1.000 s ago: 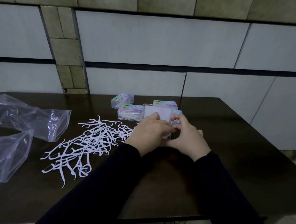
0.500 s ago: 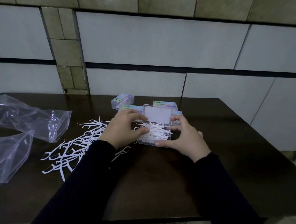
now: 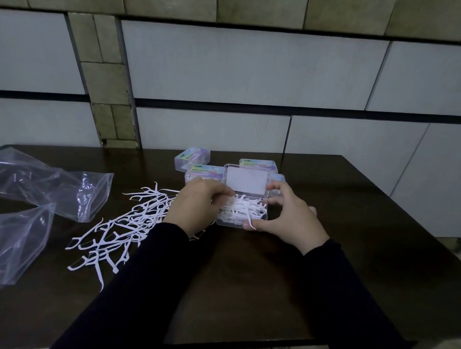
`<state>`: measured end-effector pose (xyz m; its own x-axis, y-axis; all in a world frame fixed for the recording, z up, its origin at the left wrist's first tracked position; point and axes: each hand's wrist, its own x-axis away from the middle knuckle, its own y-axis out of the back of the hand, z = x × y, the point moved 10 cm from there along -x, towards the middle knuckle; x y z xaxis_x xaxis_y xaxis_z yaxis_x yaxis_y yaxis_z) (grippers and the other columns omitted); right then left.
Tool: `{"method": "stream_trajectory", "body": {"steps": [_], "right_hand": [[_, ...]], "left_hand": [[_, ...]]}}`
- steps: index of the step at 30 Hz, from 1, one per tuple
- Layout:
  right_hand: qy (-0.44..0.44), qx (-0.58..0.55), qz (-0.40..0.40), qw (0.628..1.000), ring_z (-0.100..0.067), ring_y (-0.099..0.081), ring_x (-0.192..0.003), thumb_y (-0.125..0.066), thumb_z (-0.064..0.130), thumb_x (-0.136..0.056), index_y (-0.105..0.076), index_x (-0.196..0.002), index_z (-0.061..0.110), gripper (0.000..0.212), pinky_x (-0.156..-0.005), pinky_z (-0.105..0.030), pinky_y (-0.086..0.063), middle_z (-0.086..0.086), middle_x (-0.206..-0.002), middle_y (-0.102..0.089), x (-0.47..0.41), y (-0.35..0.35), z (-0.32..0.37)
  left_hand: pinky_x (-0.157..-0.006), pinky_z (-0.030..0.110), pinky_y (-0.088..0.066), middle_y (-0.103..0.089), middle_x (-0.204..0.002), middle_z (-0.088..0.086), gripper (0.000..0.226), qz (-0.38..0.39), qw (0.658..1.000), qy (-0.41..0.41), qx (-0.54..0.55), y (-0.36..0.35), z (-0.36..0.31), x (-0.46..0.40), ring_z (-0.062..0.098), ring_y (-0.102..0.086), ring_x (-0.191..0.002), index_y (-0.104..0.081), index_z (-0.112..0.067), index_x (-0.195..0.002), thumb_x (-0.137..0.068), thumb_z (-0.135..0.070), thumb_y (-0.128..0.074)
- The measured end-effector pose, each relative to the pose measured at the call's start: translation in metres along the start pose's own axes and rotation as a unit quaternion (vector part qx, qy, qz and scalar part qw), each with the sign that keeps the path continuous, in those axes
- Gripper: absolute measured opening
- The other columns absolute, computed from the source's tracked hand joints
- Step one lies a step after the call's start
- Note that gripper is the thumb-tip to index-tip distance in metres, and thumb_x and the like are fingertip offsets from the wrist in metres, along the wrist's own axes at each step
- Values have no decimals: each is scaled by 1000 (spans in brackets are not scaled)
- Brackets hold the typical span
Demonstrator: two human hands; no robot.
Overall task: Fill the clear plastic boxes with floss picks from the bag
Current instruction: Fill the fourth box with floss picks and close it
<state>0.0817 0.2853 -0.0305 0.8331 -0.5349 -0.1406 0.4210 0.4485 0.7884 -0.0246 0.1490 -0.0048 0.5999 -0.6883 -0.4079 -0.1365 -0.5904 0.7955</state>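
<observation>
An open clear plastic box (image 3: 228,223) sits mid-table, its lid (image 3: 247,180) standing up behind it, and white floss picks (image 3: 244,211) fill it. My left hand (image 3: 193,206) is at the box's left side, fingers curled over the picks at the rim. My right hand (image 3: 290,217) grips the box's right side, thumb on the front edge, fingers at the back by the lid. A loose pile of floss picks (image 3: 121,228) lies to the left on the table.
Three shut labelled boxes (image 3: 192,159) (image 3: 258,164) (image 3: 204,173) stand behind the open one. Two crumpled clear plastic bags (image 3: 43,183) (image 3: 0,238) lie at the left. The dark table (image 3: 358,244) ends at a tiled wall behind and drops off at right.
My left hand, which covered the box a second ago, slid to its left side, baring the picks inside. The right hand stayed on the box's right side.
</observation>
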Motion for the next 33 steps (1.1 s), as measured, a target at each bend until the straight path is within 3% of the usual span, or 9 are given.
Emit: {"method": "stream_trajectory", "body": {"steps": [3,5,9,13,19,24,29,33], "right_hand": [[3,-4,5,1000,-14,-49,-121,-78,59,-65,-32,-126,40,79,-92,-39,-26,16,-127,-60,0,0,1],[6,-6,7,1000,-15,-49,-122,-78,57,-66,-32,-127,39,78,-98,-42,-26,15,-128,-59,1,0,2],[10,-6,-1,1000,-15,-49,-122,-77,53,-68,-33,-126,39,75,-97,-41,-26,16,-127,-60,1,1,1],[4,2,0,1000,-15,-48,-123,-77,53,-69,-33,-127,39,74,-99,-42,-26,16,-128,-59,0,1,0],[0,-6,2,1000,-14,-48,-124,-77,58,-67,-34,-128,39,77,-101,-44,-25,16,-128,-59,1,1,1],[-8,-22,9,1000,-13,-48,-123,-79,60,-62,-33,-128,40,83,-99,-41,-24,16,-128,-59,2,1,0],[-9,-16,7,1000,-13,-47,-124,-79,61,-62,-33,-129,39,84,-102,-43,-24,15,-129,-58,2,2,1],[-10,-12,10,1000,-14,-46,-125,-78,62,-62,-33,-130,39,84,-103,-43,-24,16,-130,-58,2,2,1]], "left_hand": [[-97,30,-42,-63,-115,-8,27,-29,998,-60,-10,6,-24,4,11,-50,-109,-69,-26,-113,-92,-13,-58],[-94,26,-38,-60,-111,-8,31,16,994,-104,-6,-4,-39,8,8,-46,-105,-69,-29,-111,-91,-8,-58],[-92,25,-38,-54,-101,-16,36,91,990,-107,-2,-17,-41,12,6,-44,-102,-70,-38,-103,-89,-7,-59],[-87,32,-43,-58,-94,-16,23,101,988,-115,10,-19,-44,13,10,-47,-96,-73,-40,-94,-82,-21,-72],[-87,31,-45,-65,-95,-15,13,77,989,-124,5,-15,-41,10,7,-51,-94,-75,-34,-92,-82,-25,-73],[-83,23,-44,-67,-94,-14,10,-6,991,-130,25,0,-41,8,4,-55,-92,-70,-28,-97,-90,-26,-64],[-62,11,-37,-65,-85,-15,5,-67,987,-47,136,15,-25,10,-8,-53,-72,-66,-27,-90,-90,-24,-62],[-58,10,-41,-68,-81,-8,7,-131,964,22,230,29,-10,14,-5,-53,-64,-66,-21,-85,-91,-20,-62]]}}
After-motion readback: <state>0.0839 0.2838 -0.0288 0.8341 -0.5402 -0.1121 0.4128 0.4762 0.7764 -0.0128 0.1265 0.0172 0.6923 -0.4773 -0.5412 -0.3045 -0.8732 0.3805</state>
